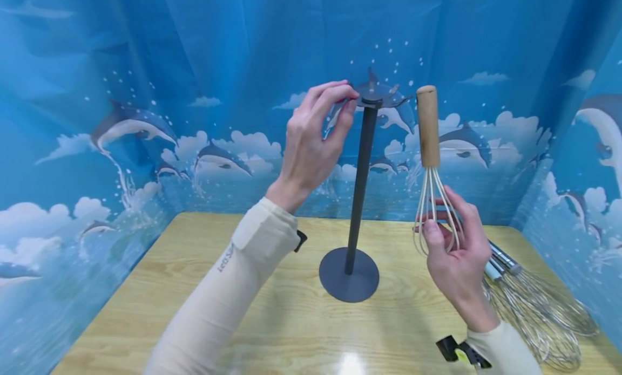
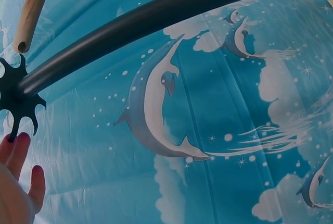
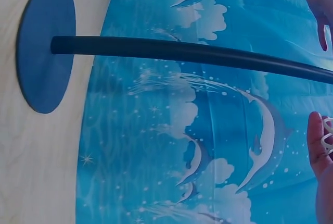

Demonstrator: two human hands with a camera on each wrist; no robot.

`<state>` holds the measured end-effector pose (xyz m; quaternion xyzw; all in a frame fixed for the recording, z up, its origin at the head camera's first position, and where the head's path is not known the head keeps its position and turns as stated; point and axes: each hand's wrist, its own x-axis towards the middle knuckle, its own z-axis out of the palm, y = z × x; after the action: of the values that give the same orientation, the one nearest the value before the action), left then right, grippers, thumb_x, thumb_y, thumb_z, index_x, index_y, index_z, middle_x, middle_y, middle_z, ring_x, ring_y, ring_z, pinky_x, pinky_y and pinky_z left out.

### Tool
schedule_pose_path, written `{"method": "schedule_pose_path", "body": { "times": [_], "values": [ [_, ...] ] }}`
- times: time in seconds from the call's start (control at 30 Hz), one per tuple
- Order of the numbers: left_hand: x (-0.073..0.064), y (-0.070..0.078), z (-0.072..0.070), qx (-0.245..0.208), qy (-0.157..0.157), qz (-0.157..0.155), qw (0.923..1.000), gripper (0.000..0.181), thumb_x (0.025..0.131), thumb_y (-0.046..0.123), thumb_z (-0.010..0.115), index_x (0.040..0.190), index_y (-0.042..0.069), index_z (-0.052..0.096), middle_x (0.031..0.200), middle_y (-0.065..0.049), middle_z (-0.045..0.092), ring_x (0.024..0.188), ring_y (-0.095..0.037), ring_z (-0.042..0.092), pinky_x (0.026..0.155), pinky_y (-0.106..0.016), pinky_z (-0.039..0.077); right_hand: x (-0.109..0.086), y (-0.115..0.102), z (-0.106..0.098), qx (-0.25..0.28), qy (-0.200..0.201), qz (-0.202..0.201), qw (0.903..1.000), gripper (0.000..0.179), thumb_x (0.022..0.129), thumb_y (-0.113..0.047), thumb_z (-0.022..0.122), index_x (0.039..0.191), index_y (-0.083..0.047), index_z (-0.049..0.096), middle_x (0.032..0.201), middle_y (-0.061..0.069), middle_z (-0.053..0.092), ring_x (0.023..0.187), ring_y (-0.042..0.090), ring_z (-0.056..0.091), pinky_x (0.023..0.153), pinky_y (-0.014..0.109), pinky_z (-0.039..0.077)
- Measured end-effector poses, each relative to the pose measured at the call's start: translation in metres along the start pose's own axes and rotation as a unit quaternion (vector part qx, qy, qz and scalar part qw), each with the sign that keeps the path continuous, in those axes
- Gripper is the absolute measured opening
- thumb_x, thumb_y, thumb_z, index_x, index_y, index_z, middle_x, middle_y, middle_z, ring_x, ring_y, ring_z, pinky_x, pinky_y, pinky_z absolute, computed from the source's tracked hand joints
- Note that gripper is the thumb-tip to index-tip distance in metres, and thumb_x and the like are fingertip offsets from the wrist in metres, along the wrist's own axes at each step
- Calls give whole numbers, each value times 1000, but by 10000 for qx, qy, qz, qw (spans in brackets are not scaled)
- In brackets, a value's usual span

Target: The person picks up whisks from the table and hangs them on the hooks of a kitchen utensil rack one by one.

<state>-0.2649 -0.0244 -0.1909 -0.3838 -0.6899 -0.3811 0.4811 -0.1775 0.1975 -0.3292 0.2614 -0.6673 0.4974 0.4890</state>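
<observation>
The right hand (image 1: 459,251) grips the whisk (image 1: 430,158) by its wire end, probably for keeping the handle free; other whisks (image 1: 525,302) lie right of it. Farther, the left hand (image 1: 316,132), fingers loosely extended, touches the stand (image 1: 361,186) at its hooked top, seemingly steadying it.

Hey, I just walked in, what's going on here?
A person's right hand holds a wooden-handled whisk by its wire end, handle up, beside the top of a black hook stand. I can't tell whether the handle has caught on the nearby hook. The left hand touches the opposite side of the stand's hooked top. More whisks lie on the table at the right.
</observation>
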Motion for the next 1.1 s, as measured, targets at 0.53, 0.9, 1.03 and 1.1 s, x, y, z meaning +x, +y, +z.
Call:
{"method": "schedule_pose_path", "body": {
  "times": [0.53,0.9,1.03,1.1],
  "values": [
    [-1,2,1,38,34,-32,10000,23,105,18,58,118,3,71,130,-17,67,127,-26,62,109,-32,41,9,4,7,-368,14,-281,9989,45,97,-9,62,135,13,56,125,-5,58,97,3,65,81,7,53],
    [0,4,1,493,120,87,9987,23,103,23,61,115,7,72,129,-14,70,117,-22,69,100,-37,44,6,5,11,-409,-842,290,9952,65,85,13,68,146,4,46,121,28,62,103,3,68,86,12,55],
    [0,5,2,469,156,48,9988,24,103,24,63,115,6,72,129,-15,70,113,-22,71,101,-36,43,8,4,14,-504,-1060,697,9906,69,87,13,69,149,-1,42,130,25,60,111,-1,65,92,11,53],
    [1,5,2,402,175,-10,9990,24,103,24,63,115,5,72,129,-15,70,112,-21,71,101,-36,43,10,4,15,-551,-1113,814,9889,67,89,12,68,150,-2,42,132,24,59,113,-1,64,93,10,52]
  ]
}}
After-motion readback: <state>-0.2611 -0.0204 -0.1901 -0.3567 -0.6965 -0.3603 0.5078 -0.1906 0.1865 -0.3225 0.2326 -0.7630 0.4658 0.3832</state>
